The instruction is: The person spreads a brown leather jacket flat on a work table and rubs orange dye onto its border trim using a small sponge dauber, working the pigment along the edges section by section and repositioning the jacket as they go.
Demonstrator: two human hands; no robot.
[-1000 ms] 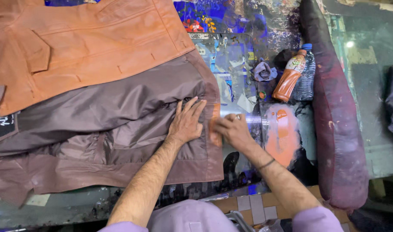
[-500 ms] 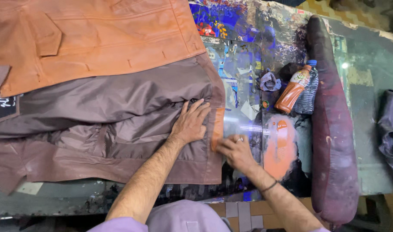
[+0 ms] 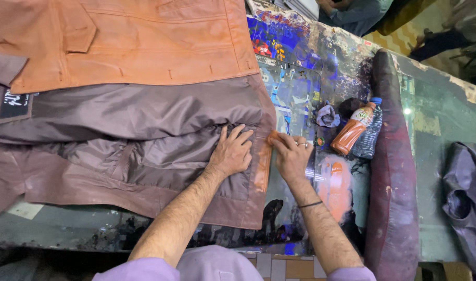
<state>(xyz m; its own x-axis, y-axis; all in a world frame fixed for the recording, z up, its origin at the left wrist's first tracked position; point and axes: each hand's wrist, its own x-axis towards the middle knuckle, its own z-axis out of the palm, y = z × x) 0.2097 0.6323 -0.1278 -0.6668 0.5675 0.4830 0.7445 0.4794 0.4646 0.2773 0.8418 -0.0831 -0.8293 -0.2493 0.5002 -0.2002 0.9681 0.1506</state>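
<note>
An opened leather jacket point(image 3: 118, 57) lies flat on a paint-stained table point(image 3: 300, 88), its orange-tan outside above and its brown lining point(image 3: 128, 114) below. My left hand point(image 3: 231, 152) presses flat on the lining close to the jacket's right edge. My right hand point(image 3: 292, 155) sits just beside it, its fingertips pinching a small orange pad point(image 3: 273, 137) against the edge strip point(image 3: 262, 169), which is smeared orange. A ring and a thin wrist band show on my right hand.
A plastic bottle of orange liquid point(image 3: 354, 129) lies to the right beside a crumpled blue rag point(image 3: 327, 115). A long dark red cushion point(image 3: 391, 171) runs down the table's right side. A dark garment point(image 3: 464, 198) lies at far right. Another person sits at the top.
The view has shifted so the jacket sits lower and larger. My right hand has slid up along the jacket's edge strip, leaving orange colour below it. My left hand stays pressed flat.
</note>
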